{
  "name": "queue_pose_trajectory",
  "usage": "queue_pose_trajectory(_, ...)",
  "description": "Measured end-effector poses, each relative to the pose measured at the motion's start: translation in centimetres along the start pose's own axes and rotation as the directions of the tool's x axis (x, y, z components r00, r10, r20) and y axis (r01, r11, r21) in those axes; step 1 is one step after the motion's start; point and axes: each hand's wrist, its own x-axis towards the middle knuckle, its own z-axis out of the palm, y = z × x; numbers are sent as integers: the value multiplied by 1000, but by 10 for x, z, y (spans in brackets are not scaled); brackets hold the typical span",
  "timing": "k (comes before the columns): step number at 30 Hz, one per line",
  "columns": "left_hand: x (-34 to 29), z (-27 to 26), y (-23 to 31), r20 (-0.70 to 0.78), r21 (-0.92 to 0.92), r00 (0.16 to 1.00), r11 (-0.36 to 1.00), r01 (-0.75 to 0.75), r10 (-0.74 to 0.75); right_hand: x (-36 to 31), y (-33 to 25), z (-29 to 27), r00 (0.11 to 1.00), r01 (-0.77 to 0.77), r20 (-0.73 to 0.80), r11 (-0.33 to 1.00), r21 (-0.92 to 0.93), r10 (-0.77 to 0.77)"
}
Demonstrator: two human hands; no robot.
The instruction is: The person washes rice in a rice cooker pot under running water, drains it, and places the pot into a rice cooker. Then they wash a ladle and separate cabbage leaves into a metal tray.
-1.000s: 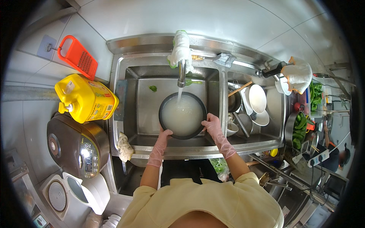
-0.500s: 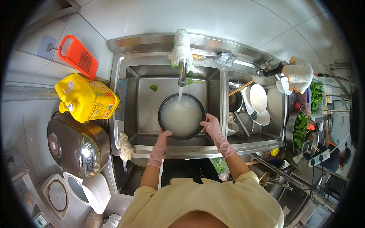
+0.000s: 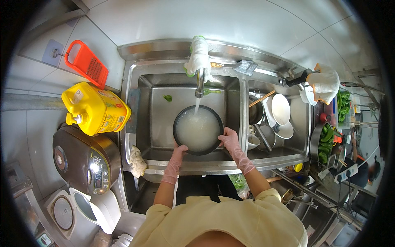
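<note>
you had yr l hand (image 3: 180, 151) and r hand (image 3: 229, 139), in pinkish see-thru gloves (image 3: 171, 171), both gripping the rim of the round blk bowl (image 3: 199, 152), on the side away from the tap (image 3: 200, 84). the bowl sat under the tap, w/ cloudy liquid (image 3: 198, 133) inside & a water stream (image 3: 197, 106) running in. a white cloth (image 3: 199, 55) was wrapped abt the tap. a green leaf (image 3: 168, 98) lay on the sink (image 3: 158, 127) floor, l of the tap. a yellow jug (image 3: 94, 109) stood further l of the tap, & white dishes (image 3: 281, 109) were piled r of it.
</note>
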Motion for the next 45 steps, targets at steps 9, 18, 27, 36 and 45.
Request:
queue_pose_trajectory(9, 2, 0, -2, -32, -46, 996, 996, 80, -81, 4, 4, -1, 999, 31, -12, 999, -10, -31)
queue_pose_trajectory(18, 7, -4, -7, 15, -41, 1000, 999, 4, -3, 2, -1, 0, 1000, -6, -11, 1000, -19, 6)
queue_pose_trajectory(27, 3, 0, -4, -25, -73, 1000, 997, -6, 4, 6, 5, 0, 1000, 6, -8, 1000, 4, -6)
queue_pose_trajectory(36, 3, 0, -2, -31, -55, 999, 998, 8, -10, 5, 2, 1, 1000, -23, 3, 1000, 4, 23)
queue_pose_trajectory(45, 3, -3, -3, -32, -38, 999, 999, 22, -23, 6, 3, 3, 999, -34, 12, 999, 15, 34)
